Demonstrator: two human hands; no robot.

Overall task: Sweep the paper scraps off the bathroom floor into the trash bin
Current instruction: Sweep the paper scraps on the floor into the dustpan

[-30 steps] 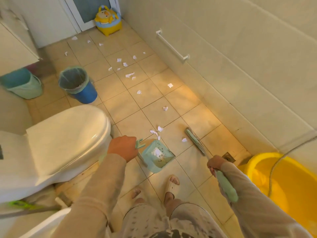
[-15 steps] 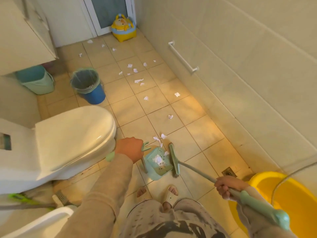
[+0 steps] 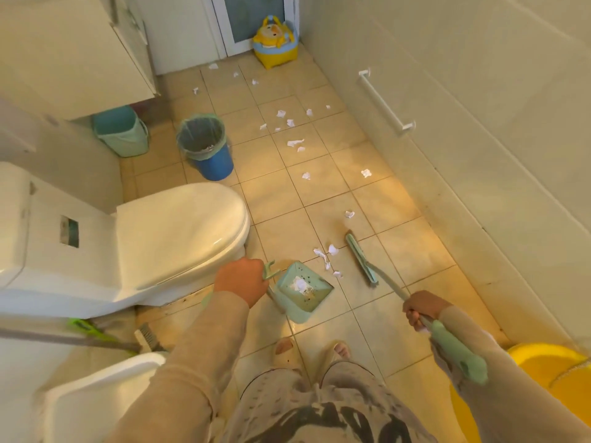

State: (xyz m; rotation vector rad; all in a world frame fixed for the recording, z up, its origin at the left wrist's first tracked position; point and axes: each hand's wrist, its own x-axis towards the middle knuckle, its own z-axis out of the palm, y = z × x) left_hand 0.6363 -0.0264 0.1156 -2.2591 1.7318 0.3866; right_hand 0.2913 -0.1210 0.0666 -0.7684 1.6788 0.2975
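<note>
My left hand (image 3: 241, 280) grips the handle of a pale green dustpan (image 3: 303, 292) resting on the tiled floor, with white scraps inside it. My right hand (image 3: 422, 308) holds the green broom handle; the broom head (image 3: 360, 259) lies on the floor just right of the pan's mouth. A small cluster of paper scraps (image 3: 327, 254) sits between pan and broom head. More scraps (image 3: 295, 142) are scattered toward the door. The blue trash bin (image 3: 206, 145), lined with a green bag, stands beyond the toilet.
A white toilet (image 3: 179, 238) with its lid closed fills the left. A teal bucket (image 3: 123, 132) stands under the cabinet, a yellow potty (image 3: 276, 43) by the door, a yellow basin (image 3: 543, 378) at lower right. A towel rail (image 3: 385, 102) is on the right wall. My sandalled feet (image 3: 286, 350) are behind the pan.
The broom head swept left against the dustpan, pushing a scrap in, then swung back out to the right. The dustpan stayed in place.
</note>
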